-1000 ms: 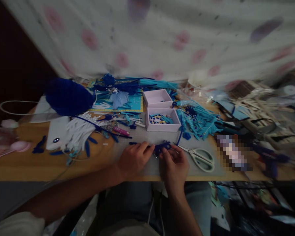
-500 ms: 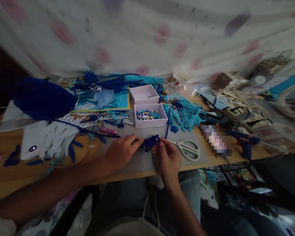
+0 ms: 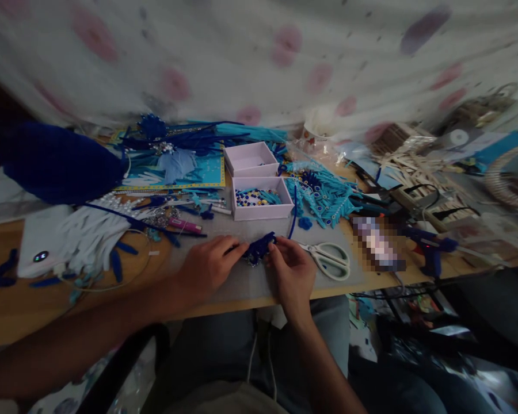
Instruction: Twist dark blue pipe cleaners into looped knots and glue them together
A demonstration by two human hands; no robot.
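Between my two hands is a dark blue fuzzy pipe-cleaner piece [image 3: 259,247], with small shiny bits along its lower edge. My left hand [image 3: 213,261] pinches its left end between thumb and fingers. The other end is gripped by the fingertips of my right hand [image 3: 292,265]. Under the piece lies a grey mat [image 3: 242,287]. White-handled scissors [image 3: 330,261] rest just right of my right hand. A single blue pipe cleaner [image 3: 293,213] stands out behind that hand. Beyond the piece is a pale box [image 3: 263,213] holding beads and turquoise pieces.
A second pale box [image 3: 251,160] sits behind the first. Turquoise pipe-cleaner pieces [image 3: 328,198] are heaped to the right, near a blue glue gun [image 3: 431,247] and a blurred-out phone-like object [image 3: 377,244]. At left are a large blue fuzzy object [image 3: 63,164] and white strips [image 3: 97,236].
The view has shifted slightly, so left-side things appear farther left. The blue piece is turned a little between my fingers, and my right-hand fingers cover more of its right end.
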